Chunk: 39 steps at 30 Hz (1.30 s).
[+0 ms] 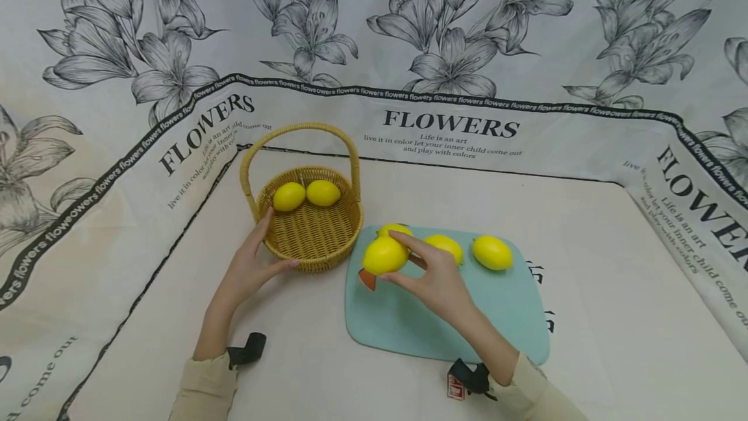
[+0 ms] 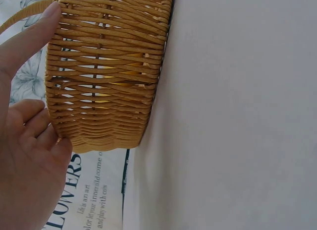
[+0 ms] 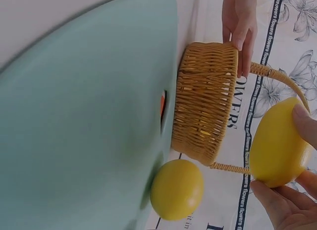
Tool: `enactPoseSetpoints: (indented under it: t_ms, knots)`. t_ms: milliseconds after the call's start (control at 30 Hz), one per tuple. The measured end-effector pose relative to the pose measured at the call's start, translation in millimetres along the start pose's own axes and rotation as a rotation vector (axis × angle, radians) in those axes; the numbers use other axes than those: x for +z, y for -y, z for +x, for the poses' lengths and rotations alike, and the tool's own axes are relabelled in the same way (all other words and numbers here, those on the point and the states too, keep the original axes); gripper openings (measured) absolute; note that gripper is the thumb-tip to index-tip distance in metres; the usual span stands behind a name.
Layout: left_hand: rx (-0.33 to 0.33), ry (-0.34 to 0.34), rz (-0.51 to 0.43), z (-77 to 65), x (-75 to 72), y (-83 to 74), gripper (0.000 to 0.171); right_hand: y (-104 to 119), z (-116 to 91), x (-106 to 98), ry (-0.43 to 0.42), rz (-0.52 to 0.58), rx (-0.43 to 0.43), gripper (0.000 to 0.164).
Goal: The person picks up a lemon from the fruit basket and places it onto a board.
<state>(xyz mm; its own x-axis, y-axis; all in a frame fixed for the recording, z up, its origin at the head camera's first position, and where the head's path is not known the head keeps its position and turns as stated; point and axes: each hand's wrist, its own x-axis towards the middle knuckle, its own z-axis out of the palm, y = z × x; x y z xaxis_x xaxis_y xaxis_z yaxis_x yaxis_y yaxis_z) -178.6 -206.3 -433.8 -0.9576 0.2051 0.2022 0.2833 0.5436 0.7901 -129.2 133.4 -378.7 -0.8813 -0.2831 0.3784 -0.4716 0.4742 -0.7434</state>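
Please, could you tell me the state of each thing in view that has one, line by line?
Basket: upright on the table, partly filled.
Handle: raised above the basket.
Basket lemons: two, side by side.
Held lemon: lifted off the board.
Board lemons: three, resting, one mostly hidden.
Board: lying flat.
Left hand: holding the basket's rim.
Right hand: pinching the held lemon.

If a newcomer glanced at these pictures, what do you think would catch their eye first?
Probably the bright yellow lemon pinched in the right hand, above the pale blue-green board where more lemons lie. Next might come the wicker basket to the board's left in the head view, with two lemons inside and the left hand at its rim. Large grey flower drawings fill the backdrop behind.
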Motion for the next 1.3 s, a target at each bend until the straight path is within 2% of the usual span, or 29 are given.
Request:
enactPoseSetpoints:
  t_ms: [700, 1300]
  knots:
    - [-0.003, -0.003, -0.004, 0.0, -0.2, 0.7, 0.109, -22, -20, -5, 0.015, -0.036, 0.060, 0.065]
    - [-0.018, 0.003, -0.004, -0.9, -0.1, -1.3, 0.110, -41, -24, -1, 0.045, -0.069, 0.104, 0.062]
